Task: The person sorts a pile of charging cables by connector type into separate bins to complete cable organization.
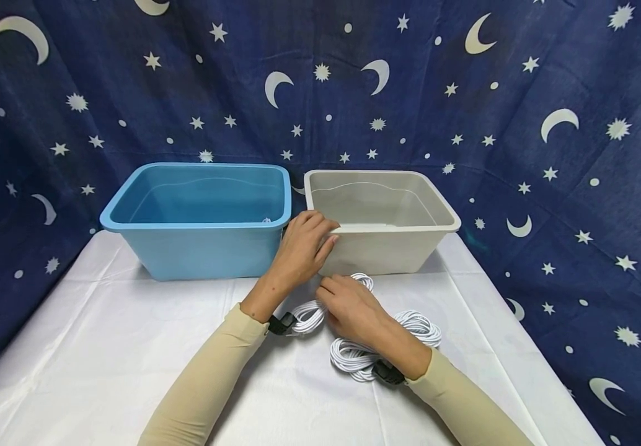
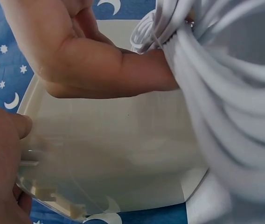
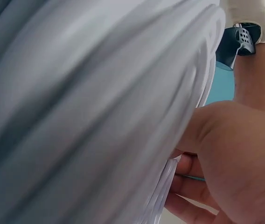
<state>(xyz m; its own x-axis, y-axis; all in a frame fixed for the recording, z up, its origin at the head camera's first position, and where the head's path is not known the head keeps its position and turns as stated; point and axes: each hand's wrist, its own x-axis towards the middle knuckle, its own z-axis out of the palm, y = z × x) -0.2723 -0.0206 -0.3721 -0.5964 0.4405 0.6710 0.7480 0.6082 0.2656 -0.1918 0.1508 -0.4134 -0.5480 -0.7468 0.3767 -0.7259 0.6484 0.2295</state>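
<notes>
My left hand (image 1: 300, 248) holds the near left corner of the grey plastic bin (image 1: 387, 251), fingers over the rim and thumb against the outer wall. Lower and to the right, my right hand (image 1: 354, 310) grips a bundle of coiled white cable (image 1: 309, 317) in front of this bin. In the right wrist view, fingers (image 3: 193, 189) curl behind the white strands, which fill much of the picture. A second white cable bundle (image 1: 421, 328) lies on the table under my right wrist. The grasped middle of the first bundle is hidden by the hand.
Left of the grey bin stands a blue bin (image 1: 203, 254), with a small whitish bit inside near its front right corner. Both bins stand on a white-covered table (image 1: 103, 359). Behind hangs a dark blue cloth (image 1: 320, 111) with moons and stars.
</notes>
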